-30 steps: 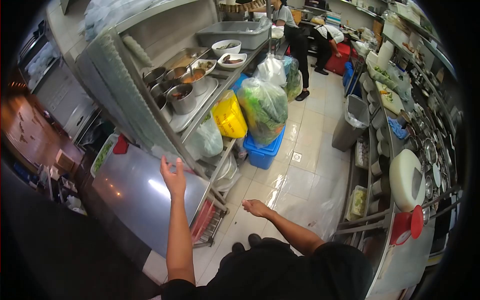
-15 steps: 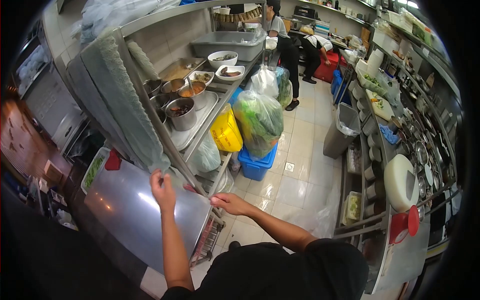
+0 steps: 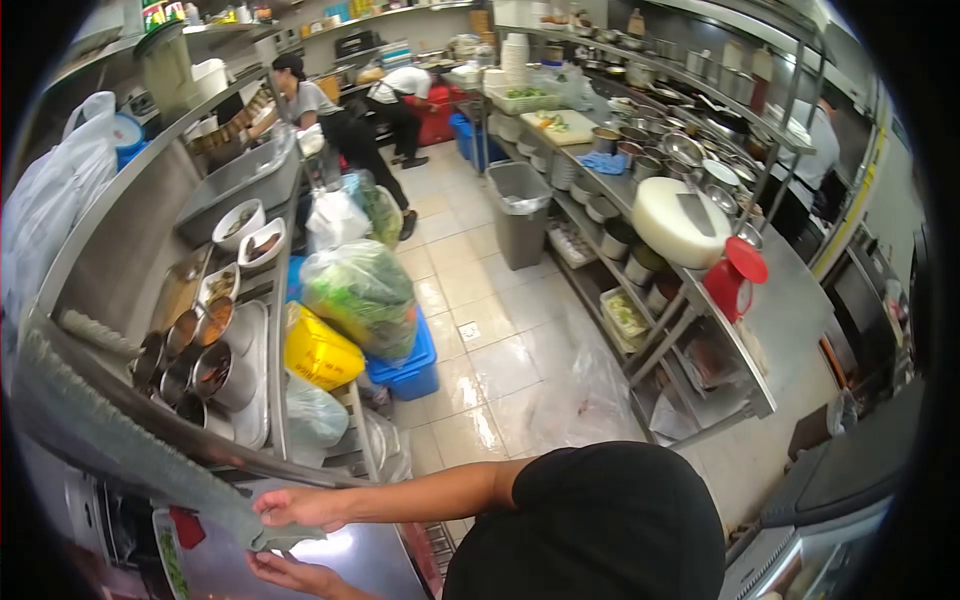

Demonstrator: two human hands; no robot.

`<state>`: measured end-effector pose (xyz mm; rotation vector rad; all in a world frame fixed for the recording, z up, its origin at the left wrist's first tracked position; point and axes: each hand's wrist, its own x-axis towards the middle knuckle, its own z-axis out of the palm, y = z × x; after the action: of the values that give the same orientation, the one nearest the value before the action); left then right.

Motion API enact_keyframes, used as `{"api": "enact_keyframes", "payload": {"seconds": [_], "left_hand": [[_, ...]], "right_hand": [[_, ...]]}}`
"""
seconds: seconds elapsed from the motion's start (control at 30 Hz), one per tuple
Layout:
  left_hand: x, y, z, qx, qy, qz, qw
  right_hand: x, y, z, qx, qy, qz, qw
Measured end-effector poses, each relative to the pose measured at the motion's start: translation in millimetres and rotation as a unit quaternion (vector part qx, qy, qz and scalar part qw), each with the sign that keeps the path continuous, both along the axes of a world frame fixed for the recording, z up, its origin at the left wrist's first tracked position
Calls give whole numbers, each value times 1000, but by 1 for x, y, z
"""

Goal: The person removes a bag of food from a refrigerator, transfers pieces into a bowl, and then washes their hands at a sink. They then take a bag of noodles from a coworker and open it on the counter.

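Observation:
A grey-green towel (image 3: 180, 480) hangs from the metal shelf at the left, and its lower end reaches between my hands. My right hand (image 3: 300, 507) has its fingers closed on the towel near that end. Just below, my left hand (image 3: 290, 573) presses the towel from underneath, its fingers bent against the cloth and partly cut off by the frame's lower edge. Beneath both hands is a shiny steel counter (image 3: 225, 565). A red object (image 3: 187, 527) and a tray of green vegetables (image 3: 170, 560) sit at its left side.
The shelf holds metal pots (image 3: 222, 375), white bowls (image 3: 238, 222) and a grey tub (image 3: 240, 185). Bagged greens (image 3: 362, 300) rest on a blue bin (image 3: 405, 362). Across the tiled aisle stand a trash bin (image 3: 520, 215) and a counter with a red scale (image 3: 735, 280). Several people work nearby.
My view has swung to the right. My hands were apart and free of the towel; now they are together at its lower end, the right one gripping it.

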<state>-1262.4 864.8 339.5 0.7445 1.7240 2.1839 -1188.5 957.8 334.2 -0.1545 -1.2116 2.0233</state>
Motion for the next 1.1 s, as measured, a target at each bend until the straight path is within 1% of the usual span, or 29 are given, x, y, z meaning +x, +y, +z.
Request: {"api": "enact_keyframes", "payload": {"seconds": [0.03,0.1,0.13,0.17,0.23,0.27,0.33,0.37,0.4,0.43,0.5,0.6,0.67,0.7,0.73,0.77,0.8,0.83,0.87,0.9,0.97,1.0,1.03,1.07,1.1], "left_hand": [[-2,6,-5,-3,-5,-9,1000],[-11,19,-13,61,-91,-81,991],[10,18,14,99,-93,-139,981],[16,22,24,107,-86,-155,978],[16,30,28,102,-63,-151,981],[14,31,26,101,-57,-147,982],[11,35,24,101,-43,-137,984],[12,37,24,99,-34,-133,986],[12,38,24,99,-27,-129,986],[12,39,24,98,-18,-125,987],[12,39,19,88,6,-117,989],[11,36,9,62,76,-83,992],[23,28,-7,41,153,-49,986],[37,14,-27,26,199,-39,979],[51,1,-44,22,243,-39,969],[70,-26,-79,15,307,-57,950],[89,-35,-92,9,369,-84,925],[109,-7,-63,-16,448,-125,885],[128,20,-34,-31,521,-166,837],[131,22,-39,-39,524,-170,834],[142,18,-61,-86,360,-216,903],[155,28,-71,-93,307,-247,915],[172,52,-70,-82,276,-282,915],[192,80,-65,-65,257,-313,912],[217,112,-55,-34,265,-334,904]], "right_hand": [[-3,0,-1,24,-6,-6,1000],[-14,4,0,-39,2,98,994],[6,-7,35,-3,-32,103,994],[4,-12,43,-3,-32,98,995],[-1,-13,49,19,-53,54,997],[-8,-9,45,22,-54,51,997],[-26,2,37,47,-164,-18,985],[-30,5,34,44,-164,-22,985],[-32,8,30,133,-166,-76,974],[-32,9,30,219,-167,-130,953],[-30,11,26,233,-163,-150,947],[-12,17,21,318,-158,-178,918],[29,16,30,373,-166,-169,897],[58,15,36,399,-174,-158,886],[84,20,31,406,-201,-115,884],[110,26,25,413,-229,-72,878],[136,36,14,399,-254,3,881],[162,45,3,383,-282,75,877],[190,53,-11,359,-297,119,877],[218,60,-25,336,-313,160,874],[280,74,-48,288,-343,140,883],[311,81,-59,263,-357,129,887],[347,89,-57,260,-380,76,884],[382,98,-50,238,-370,29,898],[417,104,-30,251,-377,-62,889]]}}
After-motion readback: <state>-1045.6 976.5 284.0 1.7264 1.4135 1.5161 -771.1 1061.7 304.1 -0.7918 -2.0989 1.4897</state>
